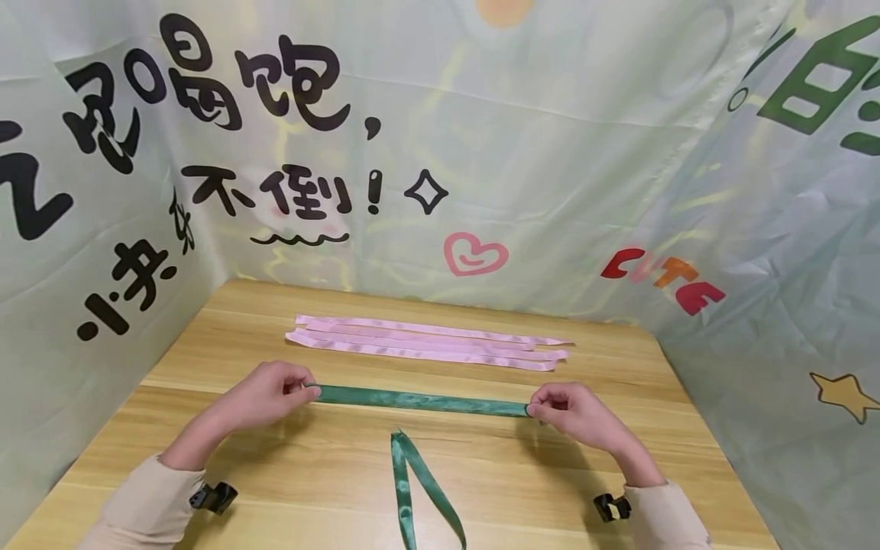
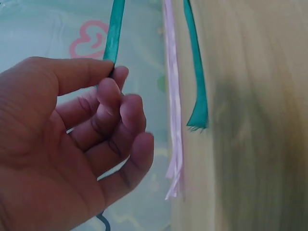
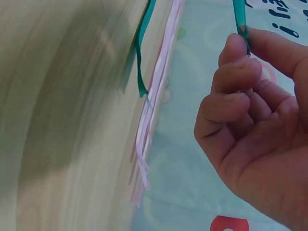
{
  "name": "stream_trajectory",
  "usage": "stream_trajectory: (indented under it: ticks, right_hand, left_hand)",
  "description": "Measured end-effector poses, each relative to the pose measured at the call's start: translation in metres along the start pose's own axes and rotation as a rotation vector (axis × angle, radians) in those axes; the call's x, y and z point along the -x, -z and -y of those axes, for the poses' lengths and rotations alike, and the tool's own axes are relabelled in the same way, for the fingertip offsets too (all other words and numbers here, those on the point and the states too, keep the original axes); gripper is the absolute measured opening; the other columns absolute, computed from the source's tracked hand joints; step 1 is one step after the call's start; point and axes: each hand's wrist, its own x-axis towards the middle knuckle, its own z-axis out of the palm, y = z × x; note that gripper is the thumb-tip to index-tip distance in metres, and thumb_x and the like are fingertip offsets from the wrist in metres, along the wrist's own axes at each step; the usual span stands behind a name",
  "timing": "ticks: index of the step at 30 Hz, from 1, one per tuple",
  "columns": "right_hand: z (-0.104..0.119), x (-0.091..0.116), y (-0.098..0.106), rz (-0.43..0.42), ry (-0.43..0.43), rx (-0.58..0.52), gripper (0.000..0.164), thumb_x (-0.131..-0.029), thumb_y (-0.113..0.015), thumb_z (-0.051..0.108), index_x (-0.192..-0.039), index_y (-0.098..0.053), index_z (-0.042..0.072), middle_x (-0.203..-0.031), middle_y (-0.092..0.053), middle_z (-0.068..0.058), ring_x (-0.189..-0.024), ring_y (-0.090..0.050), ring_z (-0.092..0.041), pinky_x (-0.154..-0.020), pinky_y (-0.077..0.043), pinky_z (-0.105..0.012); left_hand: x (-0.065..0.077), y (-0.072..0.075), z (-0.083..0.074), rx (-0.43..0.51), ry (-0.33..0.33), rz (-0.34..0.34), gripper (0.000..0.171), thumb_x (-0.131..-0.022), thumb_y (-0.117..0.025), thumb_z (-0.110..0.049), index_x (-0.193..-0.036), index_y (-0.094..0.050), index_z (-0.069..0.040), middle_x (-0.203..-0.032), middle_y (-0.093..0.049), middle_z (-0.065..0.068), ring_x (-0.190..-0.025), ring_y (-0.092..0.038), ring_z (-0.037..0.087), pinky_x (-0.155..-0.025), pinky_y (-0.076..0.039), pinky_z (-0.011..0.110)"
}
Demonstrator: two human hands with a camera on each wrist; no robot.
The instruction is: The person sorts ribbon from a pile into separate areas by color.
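Note:
A green satin ribbon (image 1: 426, 402) is stretched nearly straight between both hands above the wooden table. My left hand (image 1: 268, 393) pinches its left end between thumb and finger. The right end is pinched by my right hand (image 1: 576, 412), likewise at the fingertips. Closer to the front, more green ribbon (image 1: 433, 483) forms a narrow upside-down V on the tabletop and runs out of the head view at the bottom. A frayed green ribbon end (image 2: 198, 118) shows in the left wrist view, apart from the fingers. Beyond the hands, several pink ribbons (image 1: 426, 345) lie side by side.
The wooden table (image 1: 330, 466) meets a printed fabric backdrop (image 1: 550, 168) at its back edge, with more fabric on both sides. Black wrist devices (image 1: 215, 498) sit at the cuffs of the beige sleeves.

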Motion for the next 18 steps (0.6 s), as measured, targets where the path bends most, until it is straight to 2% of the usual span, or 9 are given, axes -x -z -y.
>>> stream_trajectory:
  ticks: [10,18]
  right_hand:
    - [-0.006,-0.005,-0.008,0.007,-0.009,-0.009,0.018,-0.103,-0.068,0.019,-0.098,-0.073,0.003,-0.066,-0.051,0.005,-0.055,-0.045,-0.003,-0.054,-0.041,-0.024]
    - [-0.009,-0.014,-0.018,-0.026,-0.059,0.097,0.015,-0.101,-0.069,0.018,-0.092,-0.075,0.008,-0.069,-0.056,0.005,-0.059,-0.044,-0.003,-0.059,-0.041,-0.023]
  left_hand:
    - [-0.001,-0.009,0.007,-0.024,0.065,0.014,0.014,-0.099,-0.069,-0.015,-0.086,-0.075,-0.012,-0.066,-0.050,-0.008,-0.059,-0.044,0.005,-0.057,-0.037,0.023]
    - [-0.005,-0.018,0.013,-0.091,0.070,-0.005,0.019,-0.096,-0.072,-0.014,-0.076,-0.070,-0.015,-0.061,-0.048,-0.010,-0.055,-0.042,0.005,-0.055,-0.035,0.022]
